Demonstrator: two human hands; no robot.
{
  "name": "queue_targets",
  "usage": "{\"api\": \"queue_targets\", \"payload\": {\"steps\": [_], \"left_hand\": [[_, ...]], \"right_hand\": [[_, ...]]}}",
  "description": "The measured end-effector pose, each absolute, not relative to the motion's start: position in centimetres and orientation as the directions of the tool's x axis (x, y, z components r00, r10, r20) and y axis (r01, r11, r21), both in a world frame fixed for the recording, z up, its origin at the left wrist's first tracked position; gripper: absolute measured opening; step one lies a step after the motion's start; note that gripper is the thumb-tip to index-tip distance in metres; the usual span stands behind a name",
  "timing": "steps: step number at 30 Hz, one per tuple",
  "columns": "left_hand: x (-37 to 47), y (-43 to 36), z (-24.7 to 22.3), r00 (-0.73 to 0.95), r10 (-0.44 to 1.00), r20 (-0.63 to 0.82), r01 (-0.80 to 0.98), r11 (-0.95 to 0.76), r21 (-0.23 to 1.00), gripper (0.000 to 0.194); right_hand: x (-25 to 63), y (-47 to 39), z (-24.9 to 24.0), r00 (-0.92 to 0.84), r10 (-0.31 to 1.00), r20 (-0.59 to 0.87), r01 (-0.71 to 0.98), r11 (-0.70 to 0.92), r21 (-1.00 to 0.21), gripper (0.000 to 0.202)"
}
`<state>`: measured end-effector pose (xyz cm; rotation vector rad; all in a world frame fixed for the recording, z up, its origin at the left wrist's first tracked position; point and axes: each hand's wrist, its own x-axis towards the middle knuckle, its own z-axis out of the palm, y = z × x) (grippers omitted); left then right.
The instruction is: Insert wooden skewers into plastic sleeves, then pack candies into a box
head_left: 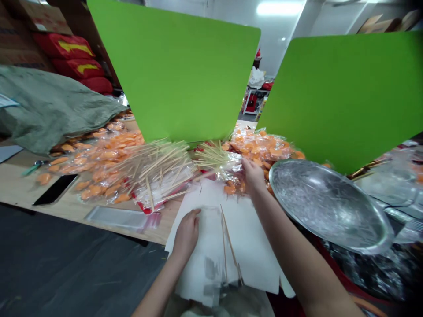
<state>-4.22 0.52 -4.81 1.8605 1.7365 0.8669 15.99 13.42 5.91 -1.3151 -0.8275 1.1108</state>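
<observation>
Your right hand (254,177), likely fetching, meets crinkled clear plastic wrappers (233,164), your left hand (186,234) over flat white paper (256,237); both grips unclear; pinch lightly next

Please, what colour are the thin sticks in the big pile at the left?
The thin sticks are pale straw yellow, best in head view.
</observation>
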Motion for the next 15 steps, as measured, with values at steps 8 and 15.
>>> {"api": "queue_targets", "payload": {"steps": [8,15], "left_hand": [[-2.0,-0.2,-9.1,0.063,0.987,0.145,0.84,-0.131,0.526,0.049],[-0.9,-0.4,-9.2,0.119,0.976,0.181,0.906,-0.181,0.383,0.041]], "right_hand": [[17.9,11.6,1.0,0.225,0.968,-0.111,0.327,-0.182,-0.928,0.009],[13.5,-0.6,-6.2,0.21,0.977,0.034,0.7,-0.127,-0.703,0.023]]}}
